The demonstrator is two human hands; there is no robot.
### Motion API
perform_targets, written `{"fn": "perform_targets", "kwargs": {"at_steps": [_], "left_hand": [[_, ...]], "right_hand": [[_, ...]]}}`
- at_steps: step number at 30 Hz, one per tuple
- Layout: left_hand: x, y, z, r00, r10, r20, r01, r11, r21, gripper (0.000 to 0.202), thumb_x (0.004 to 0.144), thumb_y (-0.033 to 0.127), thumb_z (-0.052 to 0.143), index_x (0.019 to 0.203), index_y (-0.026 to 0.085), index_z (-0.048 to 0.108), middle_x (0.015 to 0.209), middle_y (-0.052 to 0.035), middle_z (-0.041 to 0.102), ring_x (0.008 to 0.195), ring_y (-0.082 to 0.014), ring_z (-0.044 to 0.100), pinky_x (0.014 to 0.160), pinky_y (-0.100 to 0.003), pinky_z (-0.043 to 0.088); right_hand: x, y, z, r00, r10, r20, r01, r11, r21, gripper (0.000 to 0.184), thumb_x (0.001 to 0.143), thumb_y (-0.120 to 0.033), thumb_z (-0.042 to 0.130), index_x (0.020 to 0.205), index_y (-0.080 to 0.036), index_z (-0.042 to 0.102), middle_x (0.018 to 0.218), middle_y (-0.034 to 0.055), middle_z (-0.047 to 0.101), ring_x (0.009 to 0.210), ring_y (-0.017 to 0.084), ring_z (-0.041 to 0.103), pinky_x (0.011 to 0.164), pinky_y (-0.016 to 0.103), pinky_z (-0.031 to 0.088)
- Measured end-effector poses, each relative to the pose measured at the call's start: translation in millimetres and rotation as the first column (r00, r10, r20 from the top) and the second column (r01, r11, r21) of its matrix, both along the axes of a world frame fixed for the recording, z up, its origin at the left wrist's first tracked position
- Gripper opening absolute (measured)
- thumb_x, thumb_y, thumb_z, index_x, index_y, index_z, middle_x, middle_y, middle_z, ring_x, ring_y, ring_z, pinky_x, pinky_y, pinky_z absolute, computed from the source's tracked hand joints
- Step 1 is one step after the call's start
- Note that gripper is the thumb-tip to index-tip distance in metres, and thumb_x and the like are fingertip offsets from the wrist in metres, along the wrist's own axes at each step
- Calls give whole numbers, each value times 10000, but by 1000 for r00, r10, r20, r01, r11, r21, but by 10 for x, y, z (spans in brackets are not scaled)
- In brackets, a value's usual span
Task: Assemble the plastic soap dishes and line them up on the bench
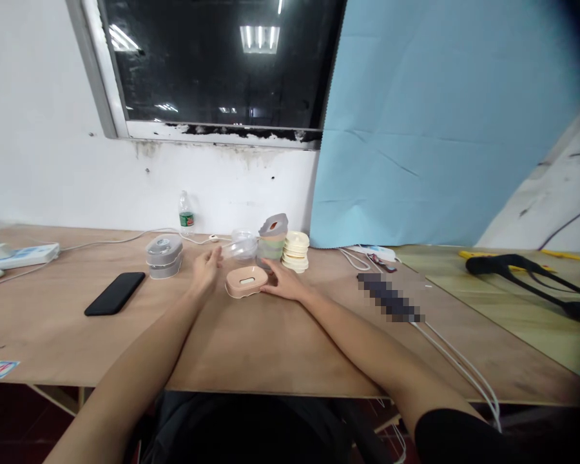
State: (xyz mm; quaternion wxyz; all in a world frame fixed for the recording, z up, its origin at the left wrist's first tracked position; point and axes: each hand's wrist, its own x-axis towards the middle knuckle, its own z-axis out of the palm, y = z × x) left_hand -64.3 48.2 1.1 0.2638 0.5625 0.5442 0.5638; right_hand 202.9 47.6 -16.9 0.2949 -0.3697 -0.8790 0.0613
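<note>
A pink soap-dish-like box point(244, 281) lies on the wooden table point(270, 348) in front of me. My right hand point(283, 281) rests just right of it, fingertips touching its edge, fingers extended. My left hand point(207, 269) hovers left of the box, fingers spread, holding nothing. Just behind the hands sits a clear plastic piece point(242, 247), with a stack of grey and green boxes point(272, 240) and a stack of cream lids point(296, 251) beside it.
A grey stack of boxes point(164, 256) and a black phone point(115, 293) lie to the left. A water bottle point(186, 213) stands by the wall. White cables point(459, 364) and a power strip point(19, 256) are on the table; a black strap point(526, 274) lies at right.
</note>
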Motion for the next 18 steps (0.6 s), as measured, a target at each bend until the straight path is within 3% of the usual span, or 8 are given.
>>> {"fn": "perform_targets", "kwargs": {"at_steps": [2, 4, 11, 14, 18], "left_hand": [[-14, 85, 71, 984, 42, 173, -31, 997, -68, 748, 821, 731, 333, 1043, 88, 644, 938, -170, 714, 676, -221, 690, 657, -320, 517], [-25, 184, 177, 971, 67, 230, -39, 992, -124, 804, 822, 759, 247, 1018, 92, 650, 889, -174, 720, 620, -211, 686, 606, -306, 506], [94, 570, 540, 982, 81, 172, -23, 948, -318, 949, 796, 781, -5, 981, 108, 638, 867, -204, 724, 631, -237, 689, 506, -303, 455], [198, 653, 584, 991, 18, 135, 34, 926, -377, 947, 779, 806, 23, 958, 108, 637, 850, -208, 724, 616, -244, 684, 489, -309, 441], [321, 697, 531, 992, -43, 120, 90, 899, -428, 898, 797, 799, 84, 977, 94, 610, 829, -215, 721, 564, -242, 674, 471, -303, 417]], "right_hand": [[-7, -20, 24, 999, 31, 9, -31, 999, 29, 759, 785, -481, 659, 1434, -252, 341, 1394, 121, 473, 1211, 275, 510, 967, 411, 440], [-6, -29, 37, 998, 66, 20, -66, 997, 49, 647, 817, -460, 628, 1389, -247, 411, 1343, 110, 517, 1198, 252, 516, 965, 390, 442], [36, 36, -30, 997, 45, 57, -49, 996, 78, 481, 830, -399, 620, 1268, -219, 535, 1287, 114, 526, 1132, 226, 548, 931, 367, 463], [40, 58, -53, 997, 46, 56, -51, 995, 88, 442, 834, -385, 614, 1234, -203, 562, 1285, 122, 520, 1133, 224, 547, 936, 364, 464], [35, 66, -61, 997, 56, 59, -62, 994, 95, 388, 837, -357, 612, 1190, -200, 594, 1270, 125, 526, 1134, 223, 547, 947, 370, 461]]}}
